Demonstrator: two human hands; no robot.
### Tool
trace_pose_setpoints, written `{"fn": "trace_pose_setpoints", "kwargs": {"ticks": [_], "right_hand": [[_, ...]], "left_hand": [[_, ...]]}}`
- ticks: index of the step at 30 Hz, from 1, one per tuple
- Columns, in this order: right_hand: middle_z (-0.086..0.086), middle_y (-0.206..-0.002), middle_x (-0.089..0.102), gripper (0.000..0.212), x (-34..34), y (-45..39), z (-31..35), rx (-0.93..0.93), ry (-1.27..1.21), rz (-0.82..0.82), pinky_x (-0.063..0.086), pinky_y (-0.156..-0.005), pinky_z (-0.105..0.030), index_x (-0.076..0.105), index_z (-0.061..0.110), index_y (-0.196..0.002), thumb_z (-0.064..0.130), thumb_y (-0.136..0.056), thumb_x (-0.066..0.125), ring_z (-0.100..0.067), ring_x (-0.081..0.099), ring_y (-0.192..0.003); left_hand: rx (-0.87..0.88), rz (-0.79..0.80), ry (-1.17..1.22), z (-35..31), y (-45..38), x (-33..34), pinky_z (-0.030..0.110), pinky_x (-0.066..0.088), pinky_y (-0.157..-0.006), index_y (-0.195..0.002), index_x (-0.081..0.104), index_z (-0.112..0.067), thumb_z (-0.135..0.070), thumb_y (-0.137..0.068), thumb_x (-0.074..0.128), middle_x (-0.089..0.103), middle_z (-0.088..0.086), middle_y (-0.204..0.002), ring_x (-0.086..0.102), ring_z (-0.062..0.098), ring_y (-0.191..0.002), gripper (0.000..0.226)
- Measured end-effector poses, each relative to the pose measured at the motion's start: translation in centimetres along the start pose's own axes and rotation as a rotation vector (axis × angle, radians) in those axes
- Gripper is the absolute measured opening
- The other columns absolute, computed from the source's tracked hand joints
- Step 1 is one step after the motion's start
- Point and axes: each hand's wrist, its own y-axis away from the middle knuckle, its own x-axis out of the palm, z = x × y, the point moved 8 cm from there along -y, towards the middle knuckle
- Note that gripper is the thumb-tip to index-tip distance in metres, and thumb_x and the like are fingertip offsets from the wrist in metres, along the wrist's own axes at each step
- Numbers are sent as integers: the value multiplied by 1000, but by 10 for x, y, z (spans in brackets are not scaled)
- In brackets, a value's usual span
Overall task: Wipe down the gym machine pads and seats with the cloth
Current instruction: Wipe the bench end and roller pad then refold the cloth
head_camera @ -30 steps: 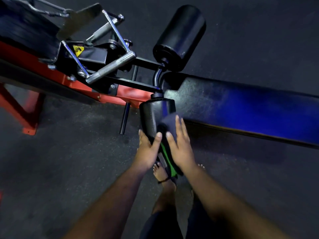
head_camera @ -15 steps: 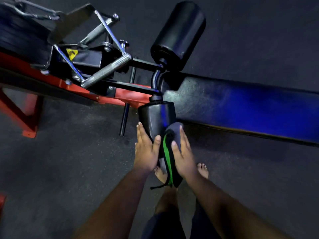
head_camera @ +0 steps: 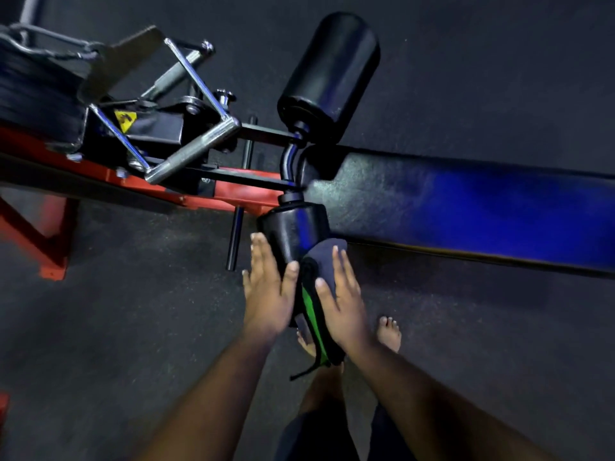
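A black roller pad [head_camera: 293, 231] sticks out toward me from the machine. My left hand [head_camera: 269, 294] lies flat against its left side with straight fingers and the thumb on the pad's near end. A grey cloth [head_camera: 324, 257] with a green and black underside covers the pad's right side and hangs down over its end. My right hand [head_camera: 342, 301] presses this cloth onto the pad with flat fingers. A second roller pad [head_camera: 329, 78] sits on the far side. The long bench pad [head_camera: 466, 207] runs to the right, lit blue.
A red frame [head_camera: 229, 197] carries a chrome handle [head_camera: 193, 158] and a dark weight stack [head_camera: 33, 91] at the left. A black peg [head_camera: 234, 241] stands just left of my left hand. My bare feet [head_camera: 387, 334] are on the dark rubber floor [head_camera: 133, 327] below the pad.
My right hand has drawn the cloth from the top of the near roller down its right side toward the end. My left hand has slid slightly farther up the left side.
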Motion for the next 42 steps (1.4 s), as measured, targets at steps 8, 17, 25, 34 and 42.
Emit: {"fn": "trace_pose_setpoints", "kwargs": {"ticks": [8, 17, 25, 34, 42], "right_hand": [[3, -167, 29, 65, -2, -118, 32, 61, -69, -32, 24, -124, -44, 21, 40, -160, 62, -101, 35, -20, 27, -153], [-19, -134, 59, 49, -43, -36, -22, 220, 153, 162, 40, -105, -33, 48, 27, -151, 46, -107, 42, -34, 54, -130], [-17, -133, 61, 44, -132, -147, 76, 79, -56, -188, 35, -100, -21, 58, 14, -143, 36, -106, 51, -30, 55, -127], [4, -172, -4, 65, -101, -320, 164, -287, 637, 41, 3, -119, -71, 22, 50, -157, 71, -97, 33, -27, -10, -157], [6, -171, 7, 59, -148, -428, 172, -220, 660, -59, 16, -116, -72, 40, 48, -149, 69, -94, 41, -26, 3, -157]], "left_hand": [[52, 47, -245, -14, -3, 15, 54, -14, -121, -151, -32, -30, -93, -77, 2, -47, -8, -154, -30, 16, -152, 103], [27, 159, -336, -46, 3, -6, 63, -11, -122, -154, -32, -23, -86, -81, 12, -40, -2, -160, -32, 15, -150, 105], [173, 62, -317, -124, -60, -49, 56, -7, -124, -159, -20, -21, -87, -79, 11, -24, -2, -168, -22, 11, -154, 108], [135, -93, -350, -164, -203, -63, 49, -1, -126, -161, -11, -9, -69, -84, 63, -14, 9, -170, -7, 22, -158, 122], [37, 26, -340, -168, -267, -58, 50, 5, -128, -159, -20, -10, -70, -67, 79, -8, 5, -171, -2, 16, -158, 148]]}}
